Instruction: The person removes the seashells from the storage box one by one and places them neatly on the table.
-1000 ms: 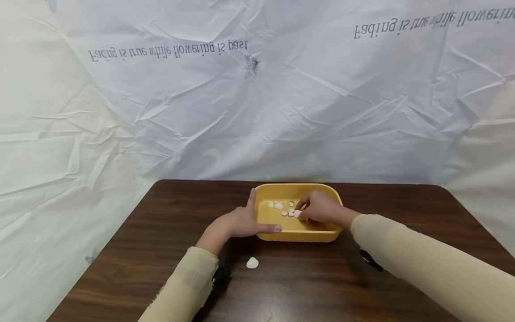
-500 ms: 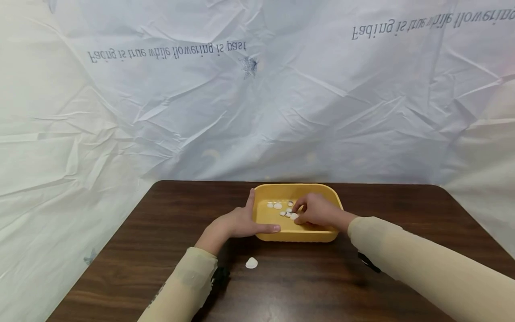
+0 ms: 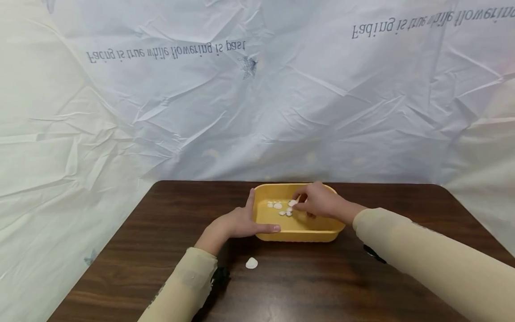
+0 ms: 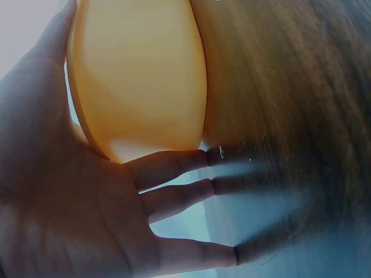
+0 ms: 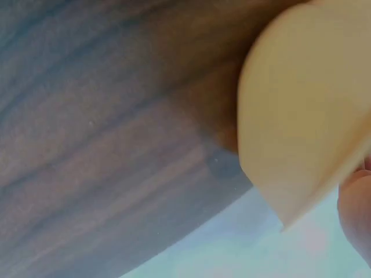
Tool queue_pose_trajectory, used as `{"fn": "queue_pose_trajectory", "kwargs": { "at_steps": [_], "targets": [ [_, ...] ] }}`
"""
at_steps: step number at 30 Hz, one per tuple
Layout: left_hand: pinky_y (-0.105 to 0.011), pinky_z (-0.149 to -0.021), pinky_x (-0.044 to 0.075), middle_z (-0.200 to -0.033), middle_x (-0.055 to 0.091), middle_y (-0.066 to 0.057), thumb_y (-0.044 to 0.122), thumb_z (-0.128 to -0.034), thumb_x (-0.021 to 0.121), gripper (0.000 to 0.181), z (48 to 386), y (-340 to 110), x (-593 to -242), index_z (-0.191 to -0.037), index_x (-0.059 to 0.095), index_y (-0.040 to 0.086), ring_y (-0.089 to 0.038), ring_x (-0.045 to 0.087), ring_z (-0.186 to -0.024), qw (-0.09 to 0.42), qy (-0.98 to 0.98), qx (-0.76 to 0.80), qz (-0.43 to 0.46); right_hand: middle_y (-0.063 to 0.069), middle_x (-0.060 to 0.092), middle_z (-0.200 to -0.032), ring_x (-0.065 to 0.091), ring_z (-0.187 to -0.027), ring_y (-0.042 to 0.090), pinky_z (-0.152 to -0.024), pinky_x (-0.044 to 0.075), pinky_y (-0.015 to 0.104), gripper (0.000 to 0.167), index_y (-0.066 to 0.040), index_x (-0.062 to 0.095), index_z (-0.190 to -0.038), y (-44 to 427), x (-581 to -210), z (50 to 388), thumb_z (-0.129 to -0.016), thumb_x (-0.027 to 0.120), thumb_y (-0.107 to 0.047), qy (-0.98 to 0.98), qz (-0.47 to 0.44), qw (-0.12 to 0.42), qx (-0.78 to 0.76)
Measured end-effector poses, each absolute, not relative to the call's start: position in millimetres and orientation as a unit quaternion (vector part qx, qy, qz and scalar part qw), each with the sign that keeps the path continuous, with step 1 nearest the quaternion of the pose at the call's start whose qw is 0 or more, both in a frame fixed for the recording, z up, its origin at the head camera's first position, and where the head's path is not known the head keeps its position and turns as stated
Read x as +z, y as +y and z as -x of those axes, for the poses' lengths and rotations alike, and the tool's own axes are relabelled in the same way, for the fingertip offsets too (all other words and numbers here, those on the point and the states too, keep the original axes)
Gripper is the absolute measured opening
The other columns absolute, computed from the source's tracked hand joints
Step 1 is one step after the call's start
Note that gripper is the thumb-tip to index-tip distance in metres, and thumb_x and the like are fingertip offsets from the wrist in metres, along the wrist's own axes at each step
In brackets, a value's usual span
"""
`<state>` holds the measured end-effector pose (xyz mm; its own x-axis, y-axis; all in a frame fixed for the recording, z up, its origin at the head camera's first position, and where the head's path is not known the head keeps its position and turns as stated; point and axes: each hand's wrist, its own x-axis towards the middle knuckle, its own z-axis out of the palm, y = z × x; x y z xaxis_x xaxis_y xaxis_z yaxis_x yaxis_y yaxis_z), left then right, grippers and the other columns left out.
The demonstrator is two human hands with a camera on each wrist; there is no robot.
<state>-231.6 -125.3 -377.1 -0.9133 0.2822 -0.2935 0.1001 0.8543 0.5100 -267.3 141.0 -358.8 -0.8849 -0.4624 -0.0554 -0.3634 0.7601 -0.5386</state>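
Note:
A yellow tray (image 3: 301,236) stands near the table's far edge, with several small white shells (image 3: 278,205) on its floor. My left hand (image 3: 241,222) rests against its left end, thumb over the near rim; in the left wrist view the fingers of that hand (image 4: 87,214) are straight and spread beside the tray wall (image 4: 142,75). Inside the tray, my right hand (image 3: 319,201) pinches a white shell (image 3: 293,203) between thumb and finger. The right wrist view has only part of the right hand (image 5: 356,211), behind the tray's wall (image 5: 301,104); its fingertips are hidden there.
One white shell (image 3: 251,263) lies on the dark wooden table (image 3: 161,241), nearer than the tray and right of the left forearm. A pale, wrinkled sheet with printed writing (image 3: 257,112) hangs behind the table.
My right hand has moved toward the tray's far side, carrying the pinched shell away from the near cluster. The left hand and the tray have hardly moved.

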Motion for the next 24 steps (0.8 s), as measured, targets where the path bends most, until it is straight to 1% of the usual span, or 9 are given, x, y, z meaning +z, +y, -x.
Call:
{"fn": "queue_pose_trajectory", "kwargs": {
  "at_steps": [2, 6, 9, 12, 14, 16, 19, 22, 24],
  "targets": [
    [-0.045, -0.103, 0.052, -0.143, 0.062, -0.028, 0.085, -0.0774, 0.074, 0.146, 232, -125, -378, -0.17, -0.021, 0.021, -0.027, 0.065, -0.118, 0.181, 0.946, 0.249, -0.102, 0.006, 0.076, -0.094, 0.069, -0.063, 0.021, -0.059, 0.057, 0.033, 0.023, -0.008, 0.076, -0.119, 143, -354, 267, -0.101, 0.076, -0.022, 0.927, 0.226, 0.082, -0.287],
    [-0.044, -0.102, 0.052, -0.137, 0.065, -0.026, 0.084, -0.0772, 0.074, 0.147, 233, -125, -379, -0.17, -0.02, 0.02, -0.026, 0.066, -0.115, 0.178, 0.946, 0.249, -0.105, 0.0, 0.07, -0.088, 0.065, -0.07, 0.019, -0.065, 0.055, 0.033, 0.018, -0.013, 0.078, -0.113, 143, -349, 261, -0.1, 0.078, -0.025, 0.919, 0.259, 0.022, -0.298],
    [-0.044, -0.1, 0.053, -0.131, 0.068, -0.024, 0.084, -0.0774, 0.074, 0.147, 233, -125, -379, -0.169, -0.022, 0.02, -0.026, 0.067, -0.114, 0.179, 0.946, 0.248, -0.109, -0.006, 0.064, -0.077, 0.055, -0.066, 0.01, -0.066, 0.05, 0.029, 0.015, -0.017, 0.08, -0.108, 139, -348, 250, -0.098, 0.08, -0.028, 0.907, 0.29, -0.025, -0.304],
    [-0.042, -0.095, 0.053, -0.115, 0.071, -0.017, 0.084, -0.0778, 0.073, 0.147, 232, -126, -378, -0.168, -0.025, 0.022, -0.024, 0.067, -0.106, 0.184, 0.944, 0.248, -0.113, -0.01, 0.053, -0.066, 0.045, -0.059, 0.004, -0.062, 0.044, 0.026, 0.016, -0.018, 0.081, -0.105, 132, -349, 231, -0.094, 0.084, -0.029, 0.887, 0.325, -0.062, -0.323],
    [-0.042, -0.09, 0.052, -0.105, 0.07, -0.013, 0.082, -0.0789, 0.074, 0.146, 231, -127, -378, -0.168, -0.026, 0.023, -0.023, 0.067, -0.098, 0.189, 0.942, 0.252, -0.114, -0.012, 0.043, -0.062, 0.038, -0.057, 0.0, -0.061, 0.04, 0.023, 0.015, -0.018, 0.081, -0.103, 125, -351, 217, -0.092, 0.086, -0.028, 0.872, 0.346, -0.078, -0.338],
    [-0.041, -0.088, 0.052, -0.102, 0.07, -0.013, 0.079, -0.0815, 0.074, 0.143, 231, -128, -377, -0.168, -0.026, 0.023, -0.023, 0.067, -0.094, 0.191, 0.943, 0.247, -0.114, -0.015, 0.037, -0.062, 0.033, -0.057, -0.002, -0.06, 0.038, 0.022, 0.013, -0.019, 0.081, -0.101, 118, -355, 204, -0.091, 0.086, -0.026, 0.855, 0.362, -0.083, -0.363],
    [-0.042, -0.088, 0.053, -0.109, 0.072, -0.016, 0.072, -0.0859, 0.073, 0.137, 230, -129, -375, -0.169, -0.023, 0.021, -0.022, 0.069, -0.094, 0.183, 0.947, 0.237, -0.115, -0.016, 0.031, -0.061, 0.03, -0.058, -0.004, -0.059, 0.035, 0.02, 0.007, -0.022, 0.081, -0.098, 108, -366, 187, -0.093, 0.086, -0.024, 0.833, 0.375, -0.076, -0.399],
    [-0.041, -0.089, 0.053, -0.107, 0.073, -0.016, 0.071, -0.0867, 0.074, 0.137, 229, -128, -375, -0.169, -0.022, 0.02, -0.022, 0.068, -0.093, 0.178, 0.946, 0.242, -0.122, -0.017, 0.033, -0.061, 0.03, -0.057, -0.005, -0.058, 0.035, 0.019, 0.006, -0.022, 0.081, -0.099, 103, -380, 172, -0.094, 0.084, -0.024, 0.819, 0.384, -0.055, -0.422],
    [-0.04, -0.088, 0.051, -0.1, 0.072, -0.013, 0.072, -0.0846, 0.076, 0.139, 229, -127, -376, -0.169, -0.021, 0.021, -0.022, 0.067, -0.091, 0.181, 0.94, 0.259, -0.126, -0.017, 0.035, -0.06, 0.032, -0.056, -0.006, -0.058, 0.037, 0.018, 0.009, -0.02, 0.081, -0.1, 101, -389, 164, -0.094, 0.084, -0.026, 0.817, 0.382, -0.026, -0.431]
  ]
}}
